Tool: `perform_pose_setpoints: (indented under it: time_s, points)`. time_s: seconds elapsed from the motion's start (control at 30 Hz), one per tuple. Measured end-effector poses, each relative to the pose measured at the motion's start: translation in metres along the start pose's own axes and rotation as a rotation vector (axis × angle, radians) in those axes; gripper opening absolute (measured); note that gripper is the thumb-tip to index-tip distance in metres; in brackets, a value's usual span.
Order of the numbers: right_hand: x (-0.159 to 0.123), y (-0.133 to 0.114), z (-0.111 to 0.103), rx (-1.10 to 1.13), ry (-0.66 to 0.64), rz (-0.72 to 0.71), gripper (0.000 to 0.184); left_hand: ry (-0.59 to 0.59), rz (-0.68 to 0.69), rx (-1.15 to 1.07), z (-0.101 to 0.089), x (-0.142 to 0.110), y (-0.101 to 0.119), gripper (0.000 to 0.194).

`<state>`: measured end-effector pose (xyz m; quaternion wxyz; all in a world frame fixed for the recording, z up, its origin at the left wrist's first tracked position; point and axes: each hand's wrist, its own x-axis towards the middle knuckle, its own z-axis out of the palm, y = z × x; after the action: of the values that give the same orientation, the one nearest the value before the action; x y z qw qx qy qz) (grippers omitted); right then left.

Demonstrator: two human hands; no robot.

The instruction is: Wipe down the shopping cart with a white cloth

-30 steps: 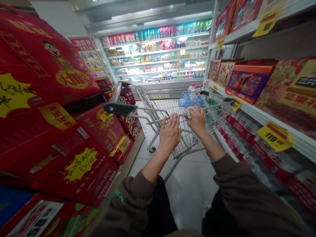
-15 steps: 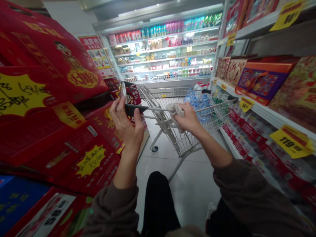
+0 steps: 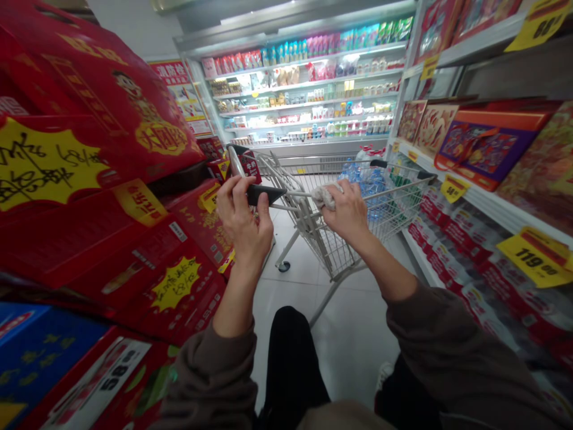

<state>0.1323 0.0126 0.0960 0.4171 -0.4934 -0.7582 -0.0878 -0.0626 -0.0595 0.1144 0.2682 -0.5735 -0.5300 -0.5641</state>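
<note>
Both my hands are on the push bar (image 3: 304,194) of a wire shopping cart (image 3: 335,251). My left hand (image 3: 245,220) curls around the bar's black end grip (image 3: 264,193). My right hand (image 3: 344,209) presses a crumpled white cloth (image 3: 324,197) against the bar further right. Inside the basket, bottled water in blue-tinted plastic (image 3: 363,182) stands at the far side, partly behind the wires. The cart's lower frame and a small front caster (image 3: 283,266) show below the basket.
Stacked red gift boxes (image 3: 111,197) with yellow price stars line the left. Shelves of boxed goods (image 3: 478,143) with yellow price tags run along the right. A lit refrigerated display (image 3: 304,89) stands ahead, beyond a tiled floor (image 3: 358,334).
My left hand has moved from the middle of the bar to its black end grip. The cloth now sits more compactly under my right hand. The shelves have shifted right in view.
</note>
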Motion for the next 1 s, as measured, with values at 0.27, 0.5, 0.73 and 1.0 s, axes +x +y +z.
perform_pose_setpoints:
  time_s: [0.27, 0.5, 0.73, 1.0]
  points:
    - [-0.005, -0.037, -0.013, -0.01, 0.052, -0.097, 0.029, 0.053, -0.009, 0.015, 0.005, -0.005, 0.012, 0.04]
    - [0.002, -0.018, -0.026, 0.039, 0.087, 0.0, 0.024, -0.015, 0.015, -0.012, -0.001, -0.005, 0.01, 0.043]
    - [0.013, -0.073, -0.049, 0.03, 0.102, -0.372, 0.038, -0.01, -0.009, -0.127, -0.013, -0.004, 0.015, 0.05]
    - [0.007, -0.033, -0.038, -0.042, 0.078, -0.186, 0.036, -0.138, 0.084, -0.176, -0.01, 0.02, 0.019, 0.08]
